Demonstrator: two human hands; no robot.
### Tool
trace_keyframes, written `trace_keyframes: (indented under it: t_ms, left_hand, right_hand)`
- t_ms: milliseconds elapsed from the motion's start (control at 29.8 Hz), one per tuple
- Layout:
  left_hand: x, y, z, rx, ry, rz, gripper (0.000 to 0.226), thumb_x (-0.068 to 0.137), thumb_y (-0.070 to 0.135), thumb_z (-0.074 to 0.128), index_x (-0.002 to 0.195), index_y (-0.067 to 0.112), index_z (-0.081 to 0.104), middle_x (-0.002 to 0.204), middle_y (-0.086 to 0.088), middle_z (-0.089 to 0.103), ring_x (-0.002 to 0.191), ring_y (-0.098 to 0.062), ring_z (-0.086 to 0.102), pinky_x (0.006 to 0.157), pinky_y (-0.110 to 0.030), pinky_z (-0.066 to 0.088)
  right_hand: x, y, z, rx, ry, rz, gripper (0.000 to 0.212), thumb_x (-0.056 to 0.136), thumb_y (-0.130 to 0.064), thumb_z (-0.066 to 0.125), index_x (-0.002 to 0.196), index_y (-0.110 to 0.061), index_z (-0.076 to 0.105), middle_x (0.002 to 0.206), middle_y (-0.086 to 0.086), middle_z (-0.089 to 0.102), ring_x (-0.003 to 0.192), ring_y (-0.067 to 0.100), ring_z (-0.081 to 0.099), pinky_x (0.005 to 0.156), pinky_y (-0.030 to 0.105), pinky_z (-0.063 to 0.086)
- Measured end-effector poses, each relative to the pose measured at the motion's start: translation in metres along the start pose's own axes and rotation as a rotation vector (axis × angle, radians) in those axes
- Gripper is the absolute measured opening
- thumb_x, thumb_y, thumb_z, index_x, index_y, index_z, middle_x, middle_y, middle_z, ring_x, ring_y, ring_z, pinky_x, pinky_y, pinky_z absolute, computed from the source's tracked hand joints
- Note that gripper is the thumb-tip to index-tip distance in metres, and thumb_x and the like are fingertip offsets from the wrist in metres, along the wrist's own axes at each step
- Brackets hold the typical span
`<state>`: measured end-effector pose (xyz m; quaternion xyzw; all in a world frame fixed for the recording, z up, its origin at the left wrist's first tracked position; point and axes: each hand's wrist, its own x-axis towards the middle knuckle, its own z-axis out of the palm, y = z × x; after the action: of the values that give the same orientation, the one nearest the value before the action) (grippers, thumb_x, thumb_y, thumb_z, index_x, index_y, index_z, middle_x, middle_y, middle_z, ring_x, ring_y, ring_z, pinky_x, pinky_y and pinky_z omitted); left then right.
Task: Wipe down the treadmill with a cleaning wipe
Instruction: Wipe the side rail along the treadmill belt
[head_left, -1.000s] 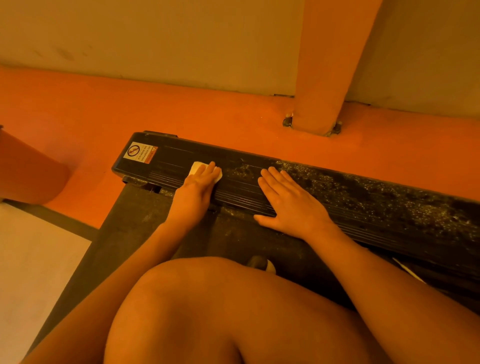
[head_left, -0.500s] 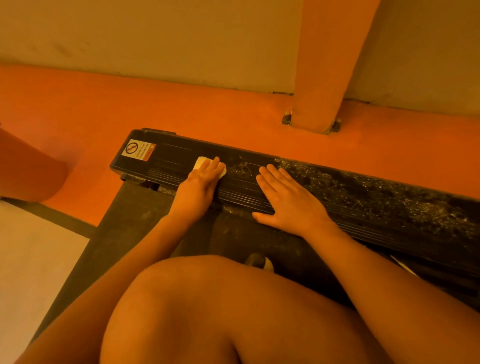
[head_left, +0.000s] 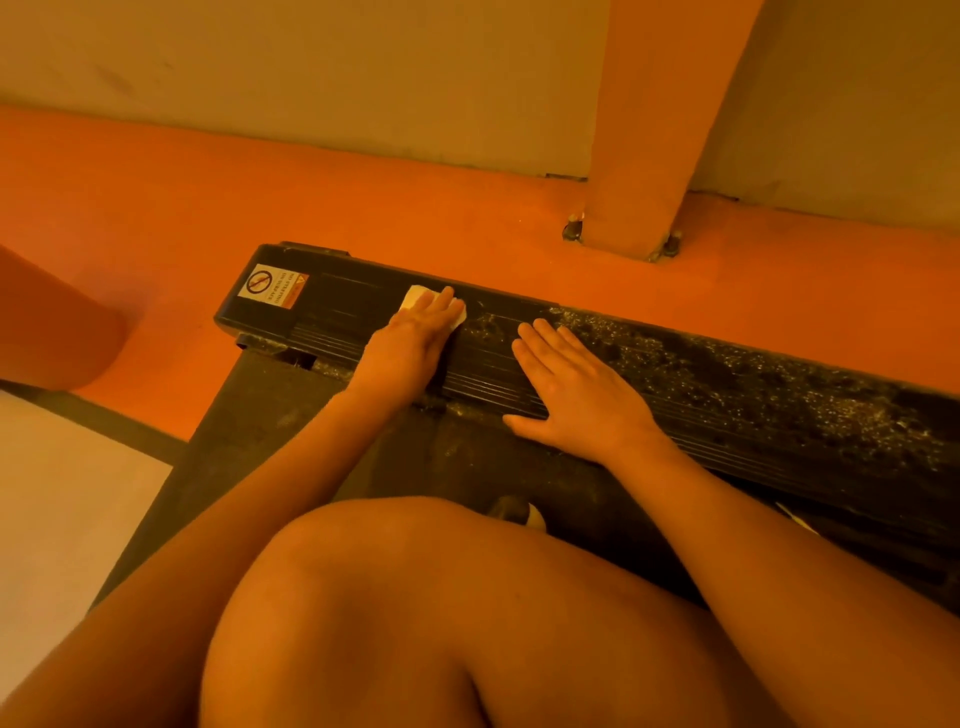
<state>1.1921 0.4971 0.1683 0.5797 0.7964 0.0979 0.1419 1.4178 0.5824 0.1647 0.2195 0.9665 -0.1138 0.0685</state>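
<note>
Head cam: the left hand (head_left: 415, 340), fingers flat on the wipe (head_left: 413, 297), has slid it a bit further right along the treadmill's side rail (head_left: 337, 306) toward the flat, empty right hand (head_left: 576, 395), so the clean strip is growing, but the dusty stretch (head_left: 727, 374) beyond is still untouched.

Treadmill rail (head_left: 675, 384) runs across the scene, left end farther, right end nearer. Sticker (head_left: 272, 288) sits on its left end. Wipe (head_left: 415, 299) lies on the rail right of the sticker, under the fingers of the left hand (head_left: 415, 338). Right hand (head_left: 576, 395) lies flat on the rail just right of the left hand, not touching it. Belt (head_left: 270, 431) lies on the near side of the rail. Knee (head_left: 415, 597) nearest, between the two forearms. Floor (head_left: 156, 197) lies beyond the rail. Post (head_left: 660, 130) stands on it, far right. Wall (head_left: 311, 78) behind all.
</note>
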Motion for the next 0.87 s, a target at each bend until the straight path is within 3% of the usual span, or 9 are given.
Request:
trace_keyframes:
  t_ms: [201, 537, 671, 873]
  left_hand:
    - [-0.042, -0.006, 0.000, -0.048, -0.010, 0.066, 0.046, 0.106, 0.019, 0.046, 0.151, 0.028, 0.042, 0.162, 0.007, 0.030, 0.151, -0.020, 0.025, 0.113, -0.050, 0.035]
    - [0.010, 0.002, -0.014, 0.044, -0.142, 0.101, 0.046, 0.108, 0.023, 0.040, 0.154, 0.030, 0.036, 0.164, 0.008, 0.022, 0.152, -0.019, 0.022, 0.116, -0.050, 0.032]
    - [-0.025, -0.011, -0.005, -0.008, -0.064, 0.140, 0.047, 0.105, 0.021, 0.046, 0.151, 0.031, 0.042, 0.162, 0.008, 0.029, 0.148, -0.021, 0.031, 0.114, -0.049, 0.038]
    - [0.025, 0.008, -0.006, 0.021, -0.077, 0.131, 0.044, 0.108, 0.024, 0.041, 0.152, 0.029, 0.041, 0.163, 0.007, 0.029, 0.150, -0.020, 0.027, 0.114, -0.049, 0.036]
  right_hand:
    - [-0.001, 0.000, 0.000, 0.009, -0.004, -0.002, 0.095, 0.097, -0.069, 0.035, 0.160, -0.011, -0.004, 0.168, 0.010, -0.011, 0.155, 0.023, -0.013, 0.123, 0.036, -0.012]
    - [0.000, 0.001, 0.001, -0.005, 0.004, 0.004, 0.094, 0.097, -0.070, 0.035, 0.160, -0.011, -0.003, 0.168, 0.010, -0.010, 0.155, 0.022, -0.012, 0.120, 0.034, -0.014]
    - [0.001, 0.000, 0.001, -0.003, 0.001, -0.004, 0.094, 0.097, -0.069, 0.034, 0.160, -0.010, -0.003, 0.168, 0.010, -0.010, 0.155, 0.023, -0.012, 0.120, 0.035, -0.015]
    - [-0.001, -0.001, 0.000, -0.011, 0.007, 0.003, 0.093, 0.098, -0.069, 0.034, 0.160, -0.010, -0.002, 0.168, 0.010, -0.010, 0.155, 0.022, -0.013, 0.120, 0.034, -0.015]
